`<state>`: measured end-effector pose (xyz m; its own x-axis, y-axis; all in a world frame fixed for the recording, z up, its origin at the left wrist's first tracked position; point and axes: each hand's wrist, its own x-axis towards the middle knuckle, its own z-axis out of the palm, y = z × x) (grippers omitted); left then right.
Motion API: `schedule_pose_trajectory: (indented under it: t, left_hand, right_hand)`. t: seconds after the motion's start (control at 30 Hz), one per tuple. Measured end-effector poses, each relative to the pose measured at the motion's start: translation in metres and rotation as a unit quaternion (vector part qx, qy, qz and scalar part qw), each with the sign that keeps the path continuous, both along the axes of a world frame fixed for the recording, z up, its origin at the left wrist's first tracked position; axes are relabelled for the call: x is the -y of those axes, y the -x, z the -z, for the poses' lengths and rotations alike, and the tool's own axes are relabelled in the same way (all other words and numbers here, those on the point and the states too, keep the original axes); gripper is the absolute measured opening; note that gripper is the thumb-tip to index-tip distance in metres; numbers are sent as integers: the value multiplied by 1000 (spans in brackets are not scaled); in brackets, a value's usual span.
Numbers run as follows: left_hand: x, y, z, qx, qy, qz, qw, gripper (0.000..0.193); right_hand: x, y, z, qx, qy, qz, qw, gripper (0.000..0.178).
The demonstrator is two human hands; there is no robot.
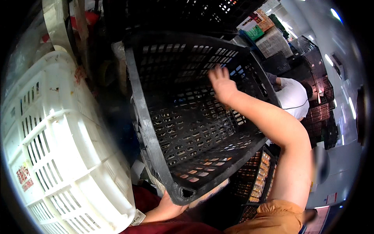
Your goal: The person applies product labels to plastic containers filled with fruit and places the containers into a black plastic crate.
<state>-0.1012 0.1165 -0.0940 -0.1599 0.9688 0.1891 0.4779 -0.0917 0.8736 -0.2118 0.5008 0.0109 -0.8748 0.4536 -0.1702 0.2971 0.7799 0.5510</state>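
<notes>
We should brace the black crate (146, 123) with our left hand (168, 207), whose grip we can't tell, right hand (224, 88) fingers apart.

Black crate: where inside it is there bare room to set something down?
Inside the black crate, the perforated floor looks bare between the left rim and the right hand. Outside is tighter: the left hand is at the lower corner, the white crate to the left.
</notes>
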Motion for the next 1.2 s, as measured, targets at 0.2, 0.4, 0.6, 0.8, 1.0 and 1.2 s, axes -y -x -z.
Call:
schedule_pose_trajectory:
  t: [0.2,0.4,0.6,0.8,1.0,1.2]
  left_hand:
    - [-2,0,-21,-83,69,16,994,49]
    - [-5,-4,-12,-173,34,-15,984,50]
    - [-10,-11,-20,-205,56,-3,977,48]
    - [-12,-23,-80,131,-82,40,987,52]
    - [-29,-108,-179,369,-123,173,905,92]
    - [-25,-160,-123,479,-59,189,855,85]
  right_hand:
    - [-62,-39,-46,-170,83,274,943,75]
    - [-42,-74,-122,-338,131,273,891,46]
    - [44,-170,-206,-677,144,115,713,62]
    - [171,-303,-220,-817,328,-136,454,57]
    - [295,-383,-167,-759,10,-12,651,66]
    - [353,-393,-105,-617,-7,-33,786,47]
